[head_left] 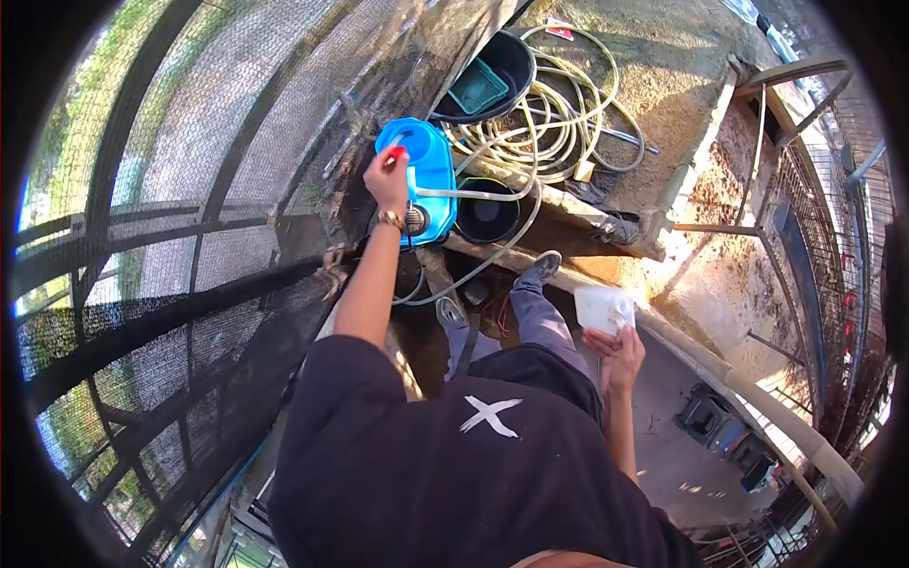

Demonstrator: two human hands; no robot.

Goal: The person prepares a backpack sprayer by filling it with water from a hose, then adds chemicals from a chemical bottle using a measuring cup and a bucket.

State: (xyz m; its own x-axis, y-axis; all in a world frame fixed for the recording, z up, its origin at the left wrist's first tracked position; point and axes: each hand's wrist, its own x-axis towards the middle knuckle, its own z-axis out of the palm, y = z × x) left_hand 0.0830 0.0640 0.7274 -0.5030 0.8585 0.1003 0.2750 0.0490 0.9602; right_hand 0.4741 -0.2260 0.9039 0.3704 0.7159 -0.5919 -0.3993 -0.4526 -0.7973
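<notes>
My left hand (386, 178) is closed on a small red object (399, 152) above the blue container (437, 170). What the red object belongs to is too small to tell. A pale hose (473, 193) crosses that container, and a dark round fitting (415, 220) sits at its lower end. On the right, my right hand (618, 356) grips a white, box-like plastic container (602, 310) by its lower edge, with the fingers partly behind it.
A coiled hose (565, 118) lies on the ground beyond a black basin (516, 71) holding a green basket (478, 87). Near the blue container stands a black bucket (489, 210). Netting (170, 123) rises at left; a pole (748, 383) runs along the right.
</notes>
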